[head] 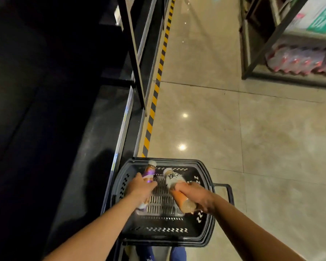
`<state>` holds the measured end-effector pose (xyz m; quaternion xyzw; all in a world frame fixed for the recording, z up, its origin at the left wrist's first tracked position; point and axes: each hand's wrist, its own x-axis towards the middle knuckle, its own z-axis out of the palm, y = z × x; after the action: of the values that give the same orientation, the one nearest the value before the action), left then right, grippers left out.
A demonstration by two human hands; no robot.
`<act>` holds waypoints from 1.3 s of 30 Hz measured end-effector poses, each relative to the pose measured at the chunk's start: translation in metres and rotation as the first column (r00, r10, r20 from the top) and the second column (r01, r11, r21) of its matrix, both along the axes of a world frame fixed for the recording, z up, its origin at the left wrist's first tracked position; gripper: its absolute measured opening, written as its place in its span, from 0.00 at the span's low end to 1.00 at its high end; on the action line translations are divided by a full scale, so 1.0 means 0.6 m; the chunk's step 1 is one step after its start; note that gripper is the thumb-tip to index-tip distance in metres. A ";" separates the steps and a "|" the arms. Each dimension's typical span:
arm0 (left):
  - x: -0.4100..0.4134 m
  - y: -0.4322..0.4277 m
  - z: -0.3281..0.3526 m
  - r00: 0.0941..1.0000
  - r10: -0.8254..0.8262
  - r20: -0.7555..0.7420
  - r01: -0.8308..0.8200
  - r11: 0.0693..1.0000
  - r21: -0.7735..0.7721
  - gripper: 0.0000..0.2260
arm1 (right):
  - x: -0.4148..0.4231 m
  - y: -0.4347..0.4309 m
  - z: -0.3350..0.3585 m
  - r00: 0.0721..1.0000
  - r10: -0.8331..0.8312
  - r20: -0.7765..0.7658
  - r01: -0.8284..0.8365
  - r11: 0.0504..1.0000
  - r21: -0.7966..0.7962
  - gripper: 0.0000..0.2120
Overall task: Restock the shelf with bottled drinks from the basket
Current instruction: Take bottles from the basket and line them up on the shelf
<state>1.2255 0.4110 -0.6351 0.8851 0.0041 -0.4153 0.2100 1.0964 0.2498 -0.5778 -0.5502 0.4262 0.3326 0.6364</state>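
A dark plastic basket (205, 219) stands on the floor in front of me, against the shelf unit. My left hand (139, 189) grips a bottle with a purple label and pale cap (150, 169) over the basket's left side. My right hand (194, 196) grips a bottle with a white-and-orange label (172, 178) over the right side; its cap points away from me. Both bottles lie tilted, and I cannot tell whether they touch the basket's bottom. The dark shelf (87, 129) runs along my left, low and in shadow.
A yellow-and-black striped strip (155, 95) marks the floor along the shelf's base. Glossy beige tiles (233, 138) stretch ahead. A metal rack (256, 59) at the far right holds wrapped packs of red-capped bottles (299, 61). My blue shoes (177, 255) show below the basket.
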 end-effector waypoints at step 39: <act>-0.632 0.596 0.986 -0.097 0.938 0.333 -0.420 0.265 -0.868 0.12 | -0.294 0.649 0.870 0.214 0.348 0.913 -0.351 0.899 -0.260 0.20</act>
<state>0.8461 0.7689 -0.0433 0.6986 0.2748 0.2977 0.5898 0.9201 0.6389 -0.0559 -0.7180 -0.1644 0.0805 0.6716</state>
